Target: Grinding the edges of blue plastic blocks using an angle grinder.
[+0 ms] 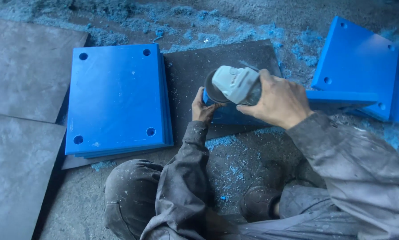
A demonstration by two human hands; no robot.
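A person squats on a dusty grey floor (261, 18). The right hand (279, 102) is wrapped tight around a grey power grinder (235, 83). The fingers are closed around its smooth, rounded body. A dark round disc (209, 89) sits at the left end of the grinder.

The left hand (202, 109) holds the end of a blue plastic plate (235, 113) that stands up on its edge. The fingers curl around that end, right beside the disc. The plate stands in the middle of the scene, on a flat dark sheet (195, 66), and most of it is hidden behind the grinder and the hands.

To the left lies a stack of flat blue plates (115, 95). The top one is smooth and shaped like a rectangle, with a round hole near each corner. To the far right, more blue plates (357, 62) with holes lean up at a slant.

Little blue shavings (226, 142) lie all over the floor, like crumbs, near the knees and far away too. Big flat grey slabs (26, 66) with a rough, dull look lie at the left edge.

The sleeves and trousers are grey and dusty. A dark shoe (257, 202) pokes out near the bottom.
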